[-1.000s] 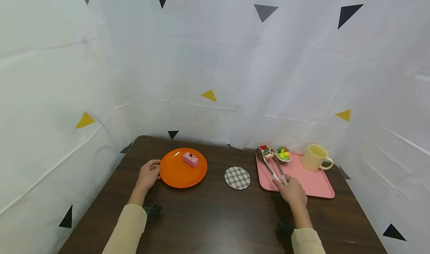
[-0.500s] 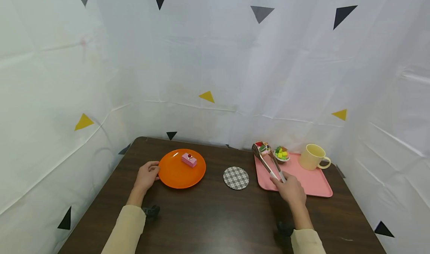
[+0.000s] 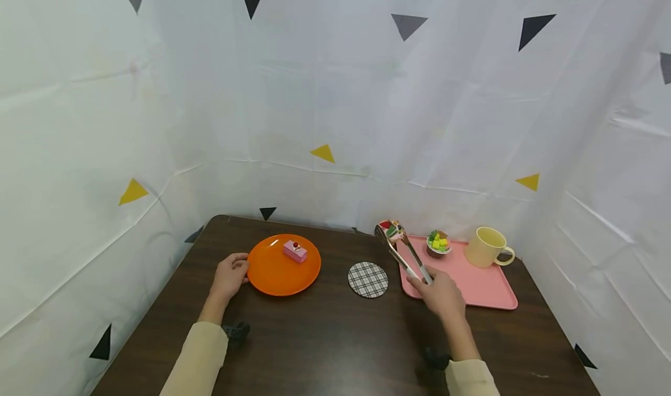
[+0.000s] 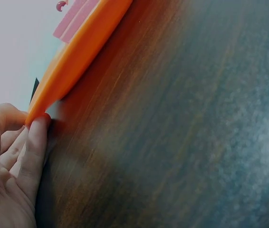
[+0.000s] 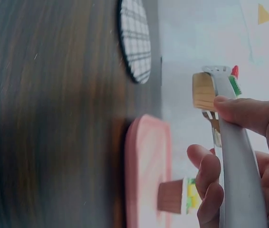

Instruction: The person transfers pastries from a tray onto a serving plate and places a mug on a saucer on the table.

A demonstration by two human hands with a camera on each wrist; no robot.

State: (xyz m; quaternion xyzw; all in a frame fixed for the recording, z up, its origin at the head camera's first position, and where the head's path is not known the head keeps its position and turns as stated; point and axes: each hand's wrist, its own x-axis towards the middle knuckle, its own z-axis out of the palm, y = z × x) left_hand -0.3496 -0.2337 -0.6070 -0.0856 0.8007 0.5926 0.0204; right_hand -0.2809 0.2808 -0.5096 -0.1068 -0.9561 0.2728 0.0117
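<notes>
While left hand (image 3: 228, 273) pinches orange plate (image 3: 278, 278) | right hand (image 3: 442, 294) grips tongs (image 5: 241, 175) | tart (image 5: 203, 91) between their tips, beyond that hand

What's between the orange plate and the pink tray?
The checked coaster lies between them in the head view; there the tongs, holding a topped pastry, also reach over that gap.

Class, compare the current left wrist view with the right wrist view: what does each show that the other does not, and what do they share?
Only the left wrist view shows the left hand pinching the rim of the orange plate, with the pink cake on it.

Only the right wrist view shows the right hand gripping the tongs, which hold a tart, plus the checked coaster and the pink tray bearing a cupcake.

Both share the dark table and the pale backdrop.
</notes>
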